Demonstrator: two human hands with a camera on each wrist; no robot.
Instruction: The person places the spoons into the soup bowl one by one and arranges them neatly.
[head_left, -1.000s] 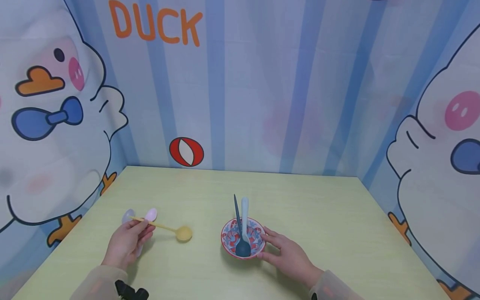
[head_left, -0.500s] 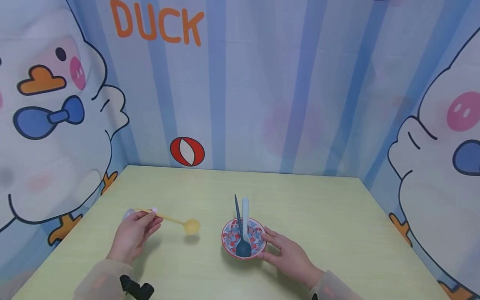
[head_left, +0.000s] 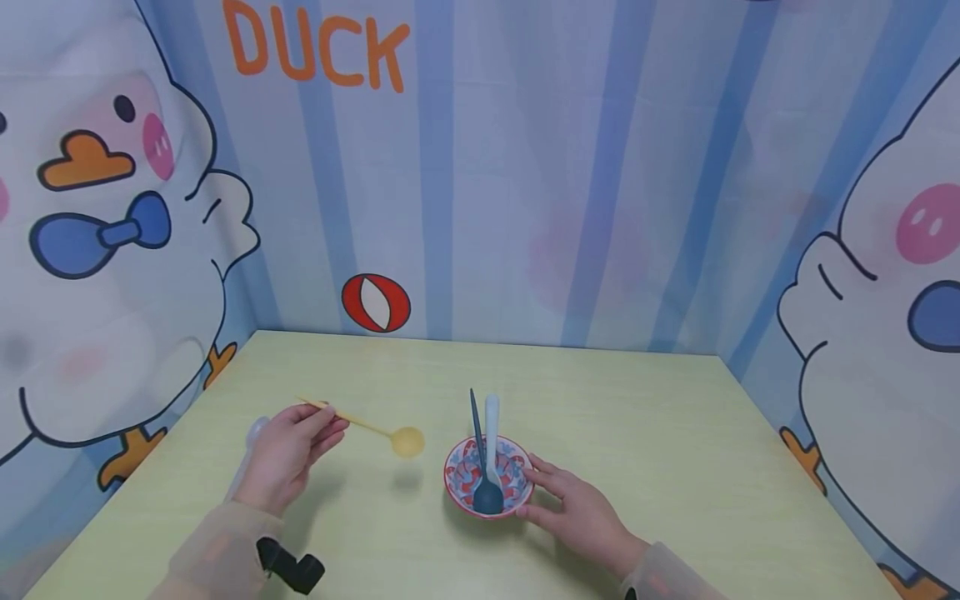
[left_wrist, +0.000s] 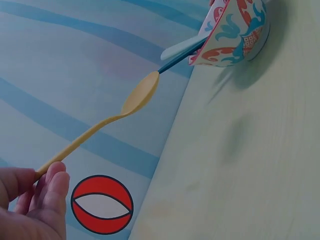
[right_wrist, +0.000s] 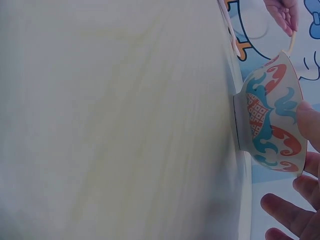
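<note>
My left hand [head_left: 283, 454] pinches the handle of a yellow spoon [head_left: 407, 442] between thumb and fingers. The spoon is raised over the table, its bowl end pointing right, and its shadow falls below. A patterned red, white and blue bowl [head_left: 453, 492] stands on the table; a dark blue spoon [head_left: 487, 497] and a pale blue spoon [head_left: 491, 417] lean in it, handles up. My right hand [head_left: 581, 512] holds the bowl's right side at the rim with thumb and fingers; in the right wrist view the thumb [right_wrist: 310, 122] touches the rim and other fingers spread clear.
A translucent pale spoon [head_left: 256, 430] lies on the table [head_left: 637, 417], partly behind my left hand. Around the back and sides hangs a duck-print cloth [head_left: 510, 167].
My left hand has lifted the yellow spoon and carried it right and away from me, toward the bowl. The pink spoon has become hidden behind that hand. My right hand and the bowl stay put.
</note>
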